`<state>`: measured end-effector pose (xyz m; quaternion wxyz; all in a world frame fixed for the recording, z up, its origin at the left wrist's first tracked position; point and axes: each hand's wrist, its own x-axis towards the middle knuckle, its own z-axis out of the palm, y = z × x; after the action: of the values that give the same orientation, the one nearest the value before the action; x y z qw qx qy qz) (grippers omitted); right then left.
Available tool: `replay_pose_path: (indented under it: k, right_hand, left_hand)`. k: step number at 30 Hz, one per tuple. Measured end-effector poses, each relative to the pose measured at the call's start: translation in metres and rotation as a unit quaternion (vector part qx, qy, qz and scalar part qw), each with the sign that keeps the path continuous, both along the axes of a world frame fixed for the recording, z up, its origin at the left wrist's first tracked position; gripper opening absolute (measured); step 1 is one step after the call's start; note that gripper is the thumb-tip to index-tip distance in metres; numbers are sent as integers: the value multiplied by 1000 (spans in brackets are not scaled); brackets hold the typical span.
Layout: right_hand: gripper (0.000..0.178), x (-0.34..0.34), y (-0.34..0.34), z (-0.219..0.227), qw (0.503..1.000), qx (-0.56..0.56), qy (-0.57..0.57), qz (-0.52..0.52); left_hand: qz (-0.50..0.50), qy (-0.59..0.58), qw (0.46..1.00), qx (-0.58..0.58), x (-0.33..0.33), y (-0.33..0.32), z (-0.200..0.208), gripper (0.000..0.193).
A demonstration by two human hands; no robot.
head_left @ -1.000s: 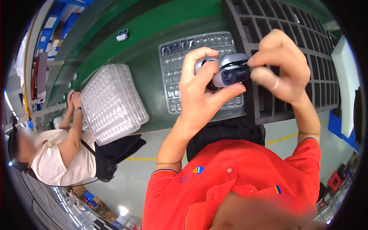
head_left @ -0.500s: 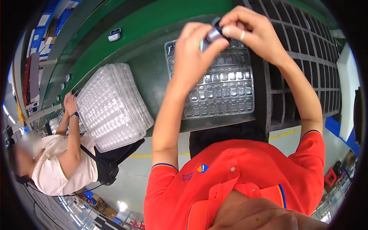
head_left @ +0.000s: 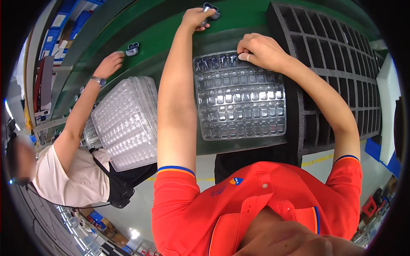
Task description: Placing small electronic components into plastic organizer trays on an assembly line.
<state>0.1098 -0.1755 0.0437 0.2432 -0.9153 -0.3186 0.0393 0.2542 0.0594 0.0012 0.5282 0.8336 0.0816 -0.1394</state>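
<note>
Left hand [head_left: 197, 19]: holding a smooth, rounded grey case [head_left: 215, 15] at the green surface [head_left: 243, 19], beyond the tray
Right hand [head_left: 261, 49]: fingers bent at the tray's far row; cannot tell whether they grip anything
Tray [head_left: 241, 109]: clear moulded plastic, rounded pockets, dark glossy pieces [head_left: 215, 62] in the far row
Foam divider [head_left: 300, 105]: matte grey, rectangular cells

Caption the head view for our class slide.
Left hand on a small grey case, right hand over the far row of a clear tray, foam grid alongside.
</note>
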Motion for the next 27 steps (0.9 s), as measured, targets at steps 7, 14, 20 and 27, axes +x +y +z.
replay_pose_path:
  k: [7,14,20,27]
  right_hand:
    - [15,-6,5,-13,998,29,-46,13]
    - [18,-5,-15,-1,994,90,-45,-49]
    - [33,-62,-28,51,967,241,75,41]
    - [21,-103,-54,33,922,330,175,-100]
  left_hand:
    - [53,-49,985,159,-1,25,12,45]
    - [-42,-117,975,-186,-122,-19,59,50]
    - [-156,-288,943,-54,-248,-73,76,87]
    - [-74,-203,964,-156,-282,-102,63,51]
